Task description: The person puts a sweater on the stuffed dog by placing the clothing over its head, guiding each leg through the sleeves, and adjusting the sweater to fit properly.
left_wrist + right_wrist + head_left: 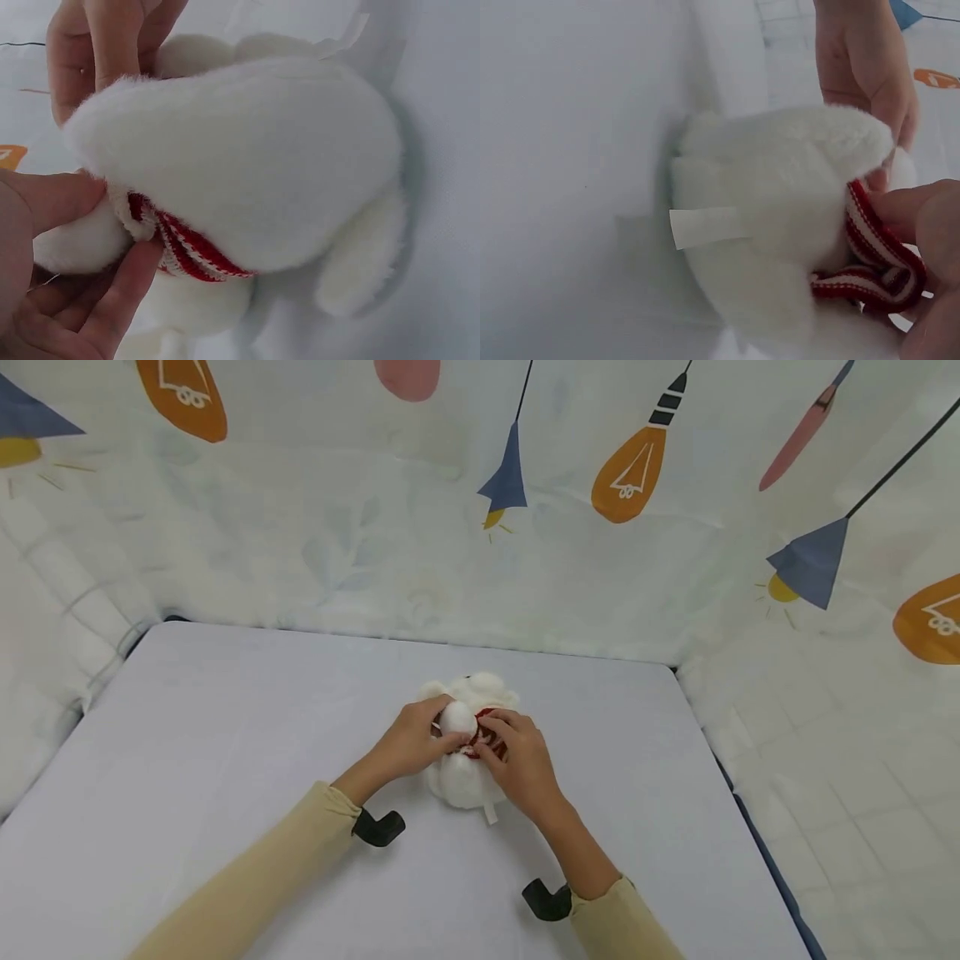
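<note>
A white plush toy (465,783) lies on the table between both hands, wearing a red-and-white striped knitted scarf (881,244). My left hand (408,739) holds a rounded white part (458,718) of the toy. In the left wrist view its thumb and fingers pinch around that part, at the knit's cream edge (135,217). On the other side, my right hand (525,768) pinches the striped knit, which bulges out in a loop in the right wrist view. A white fabric tag (709,227) sticks out from the toy's lower end. The toy's face is hidden.
The white table (225,718) extends around the toy. Behind it hangs a pale curtain (300,527) printed with lamps and bulbs. Black bent pieces (380,828) stick out at both sleeve cuffs, close over the tabletop.
</note>
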